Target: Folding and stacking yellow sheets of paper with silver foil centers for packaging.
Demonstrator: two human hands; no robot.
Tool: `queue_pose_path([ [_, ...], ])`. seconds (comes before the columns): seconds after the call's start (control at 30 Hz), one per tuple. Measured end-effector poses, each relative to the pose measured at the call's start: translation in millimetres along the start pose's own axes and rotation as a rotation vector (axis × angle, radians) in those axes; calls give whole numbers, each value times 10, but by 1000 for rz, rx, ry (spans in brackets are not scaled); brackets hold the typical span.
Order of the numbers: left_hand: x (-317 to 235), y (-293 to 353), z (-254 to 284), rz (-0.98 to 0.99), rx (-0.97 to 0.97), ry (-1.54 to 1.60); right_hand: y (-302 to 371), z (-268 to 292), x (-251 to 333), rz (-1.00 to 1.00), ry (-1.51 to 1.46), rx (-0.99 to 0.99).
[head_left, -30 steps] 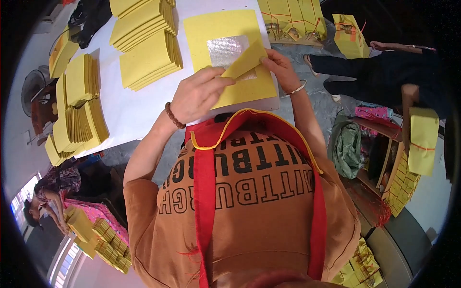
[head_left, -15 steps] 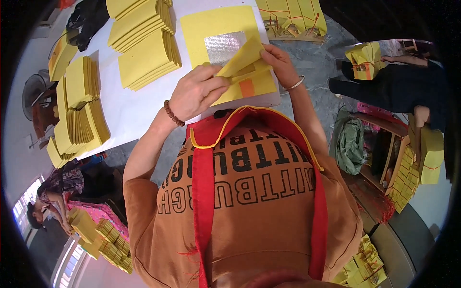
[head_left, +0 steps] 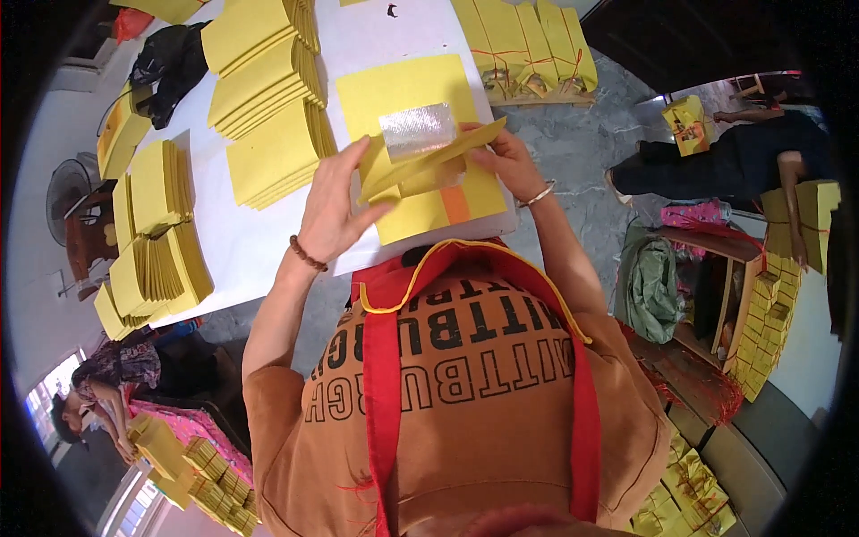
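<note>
On the white tabletop in front of me lies yellow paper [head_left: 403, 80] with a silver foil patch [head_left: 418, 132] in its middle. Across it, a folded yellow paper sheet [head_left: 420, 163] stands partly raised, its layers gaping. An orange patch [head_left: 455, 205] shows on the yellow paper nearest me. My right hand [head_left: 510, 166] pinches the sheet's right end between thumb and fingers. At the left end, my left hand [head_left: 333, 201] is spread, thumb well apart from the fingers, close beside the paper. Whether its fingertips touch the paper is hard to tell.
Folded yellow paper stacks [head_left: 277, 152] stand left of the work, with more stacks [head_left: 161, 259] along the table's left edge. Tied yellow bundles [head_left: 528, 45] lie beyond the right edge. A fan [head_left: 70, 201] stands far left. Other people [head_left: 738, 161] work at both sides.
My left hand has let go of the paper and opened out to the left. The raised sheet has tipped lower and flatter. My right hand still holds its right end.
</note>
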State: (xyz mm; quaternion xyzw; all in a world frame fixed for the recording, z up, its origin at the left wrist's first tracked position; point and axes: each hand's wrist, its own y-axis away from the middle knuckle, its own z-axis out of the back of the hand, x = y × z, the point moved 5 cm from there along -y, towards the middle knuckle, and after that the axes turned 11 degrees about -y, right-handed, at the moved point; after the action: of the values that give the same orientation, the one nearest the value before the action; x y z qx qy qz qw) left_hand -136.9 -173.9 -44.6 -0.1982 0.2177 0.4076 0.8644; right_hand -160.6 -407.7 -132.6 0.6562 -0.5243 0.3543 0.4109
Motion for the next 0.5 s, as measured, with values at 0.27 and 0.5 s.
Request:
queue_pose_path([
  [0.27, 67, -108, -219, -137, -128, -384, 10, -160, 137, 147, 171, 131],
  [0.5, -155, -69, 8, -196, -161, -617, 143, -332, 609, 598, 1066, 265],
])
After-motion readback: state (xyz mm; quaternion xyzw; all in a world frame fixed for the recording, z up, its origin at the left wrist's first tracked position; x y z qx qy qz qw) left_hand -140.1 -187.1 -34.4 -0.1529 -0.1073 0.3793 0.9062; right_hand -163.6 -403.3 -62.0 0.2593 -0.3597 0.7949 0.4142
